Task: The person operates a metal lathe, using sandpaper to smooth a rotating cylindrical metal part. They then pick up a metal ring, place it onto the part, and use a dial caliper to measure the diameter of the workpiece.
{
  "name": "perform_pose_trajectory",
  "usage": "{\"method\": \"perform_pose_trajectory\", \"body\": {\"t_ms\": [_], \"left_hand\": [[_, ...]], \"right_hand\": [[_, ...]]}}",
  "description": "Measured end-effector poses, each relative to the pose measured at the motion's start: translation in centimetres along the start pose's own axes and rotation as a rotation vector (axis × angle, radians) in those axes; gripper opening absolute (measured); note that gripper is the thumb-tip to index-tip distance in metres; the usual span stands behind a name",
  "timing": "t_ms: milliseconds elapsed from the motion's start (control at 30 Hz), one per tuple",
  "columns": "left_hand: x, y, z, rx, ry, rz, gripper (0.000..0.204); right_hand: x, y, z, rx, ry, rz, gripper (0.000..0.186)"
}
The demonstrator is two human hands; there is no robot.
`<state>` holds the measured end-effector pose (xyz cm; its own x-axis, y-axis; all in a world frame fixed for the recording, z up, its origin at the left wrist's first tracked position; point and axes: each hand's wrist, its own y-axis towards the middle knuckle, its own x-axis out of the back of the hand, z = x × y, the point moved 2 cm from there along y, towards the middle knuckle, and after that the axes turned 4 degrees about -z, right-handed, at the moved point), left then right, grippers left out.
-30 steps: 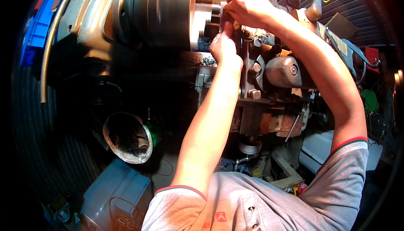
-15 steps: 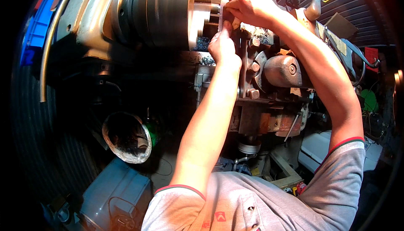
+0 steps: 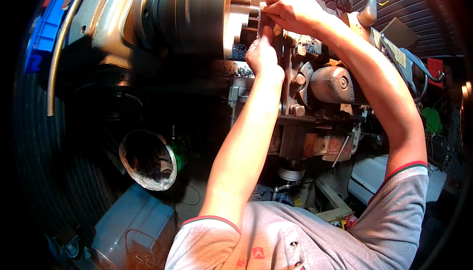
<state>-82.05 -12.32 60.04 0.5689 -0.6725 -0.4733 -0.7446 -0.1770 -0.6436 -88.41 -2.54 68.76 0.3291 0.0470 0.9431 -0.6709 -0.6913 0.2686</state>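
chuck [image 3: 202,16] cropped above, held piece [image 3: 266,20] partly hidden

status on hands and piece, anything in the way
Left hand and right hand gripping thin flat piece. Piece just right of chuck. Metal shavings beside left hand, nothing clearly blocking.

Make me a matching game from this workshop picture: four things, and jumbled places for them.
1. Left hand
2. Right hand
3. Blue crate
4. Bucket

A. Upper left, beside a brass-coloured rod
B. At the upper end of a thin strip
C. Left of the left forearm, whitish rim
D. At the strip's lower end

Pairs: 1-D, 2-B, 3-A, 4-C
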Motion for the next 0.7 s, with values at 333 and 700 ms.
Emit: {"method": "perform_pose_trajectory", "body": {"t_ms": [333,700], "left_hand": [[-0.22,0.15,0.22,0.039,-0.056,0.017,0.016],[-0.32,0.07,0.25,0.023,-0.048,0.01,0.017]], "right_hand": [[-0.43,0.24,-0.21,-0.009,0.0,0.018,0.019],[-0.26,0.11,-0.15,-0.03,0.008,0.023,0.017]]}}
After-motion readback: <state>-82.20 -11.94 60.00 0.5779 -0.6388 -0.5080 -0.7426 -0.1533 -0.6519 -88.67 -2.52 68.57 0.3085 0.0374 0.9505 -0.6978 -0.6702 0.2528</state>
